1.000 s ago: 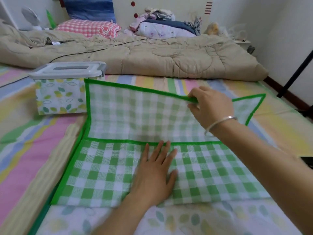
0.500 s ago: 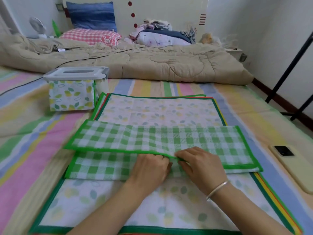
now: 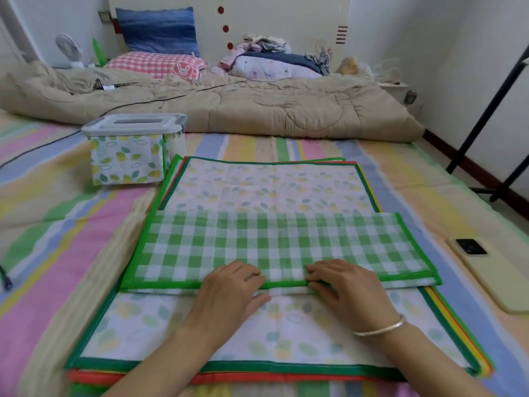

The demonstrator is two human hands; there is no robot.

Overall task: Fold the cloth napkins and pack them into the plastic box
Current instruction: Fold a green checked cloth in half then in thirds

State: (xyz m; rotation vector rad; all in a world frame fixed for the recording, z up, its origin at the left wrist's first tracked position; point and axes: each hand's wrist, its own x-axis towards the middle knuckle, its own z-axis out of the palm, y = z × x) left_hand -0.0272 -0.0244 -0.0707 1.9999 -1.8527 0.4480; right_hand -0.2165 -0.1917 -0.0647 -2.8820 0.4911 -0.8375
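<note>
Hands sit close together: the left hand (image 3: 229,290) and right hand (image 3: 343,290) have their fingers curled, each pinching the near hem of the green-checked napkin (image 3: 272,242). It lies folded in half across the stack (image 3: 272,187) on the bed (image 3: 57,224). Off to the left, the box (image 3: 126,160) has its lid (image 3: 134,124) on, so packing will likely stall until that comes off. Held only mid-hem, the napkin's ends may sag and skew the next fold, or the stack's top sheet may drag along. On the right, the phone (image 3: 486,270) lies near enough to get swept aside. No writing is readable; the pillow (image 3: 157,65) shows just a rabbit badge.
</note>
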